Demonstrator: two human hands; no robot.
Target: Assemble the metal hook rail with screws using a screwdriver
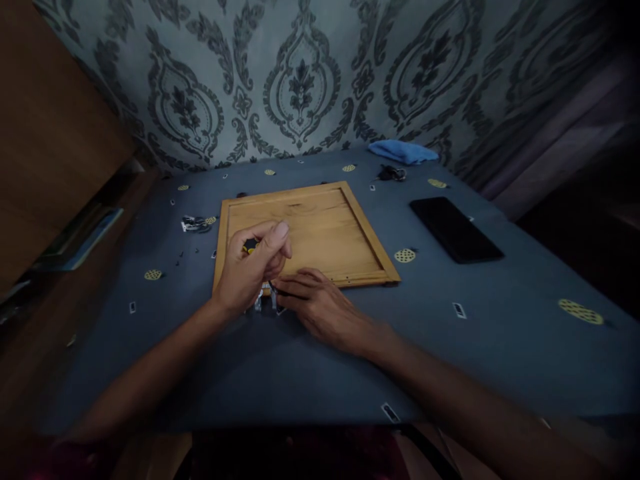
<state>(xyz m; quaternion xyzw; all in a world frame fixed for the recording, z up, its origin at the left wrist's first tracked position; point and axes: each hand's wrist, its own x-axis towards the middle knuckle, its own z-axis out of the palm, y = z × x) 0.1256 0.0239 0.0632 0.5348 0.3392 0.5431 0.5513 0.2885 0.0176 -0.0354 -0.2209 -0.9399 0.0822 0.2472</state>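
My left hand [253,267] is curled shut around a small black and yellow tool [249,247], probably a screwdriver handle, held upright just in front of the near edge of a wooden tray [360,227]. My right hand [320,303] lies low on the blue cloth, its fingers pinched on a small shiny metal part [267,297] directly under the left hand. What the metal part is cannot be made out in the dim light.
A black phone [455,229] lies right of the tray. A folded blue cloth [403,151] and a small dark object [391,174] sit at the back by the wall. More small metal parts [195,224] lie left of the tray. A wooden cabinet [45,133] stands at the left.
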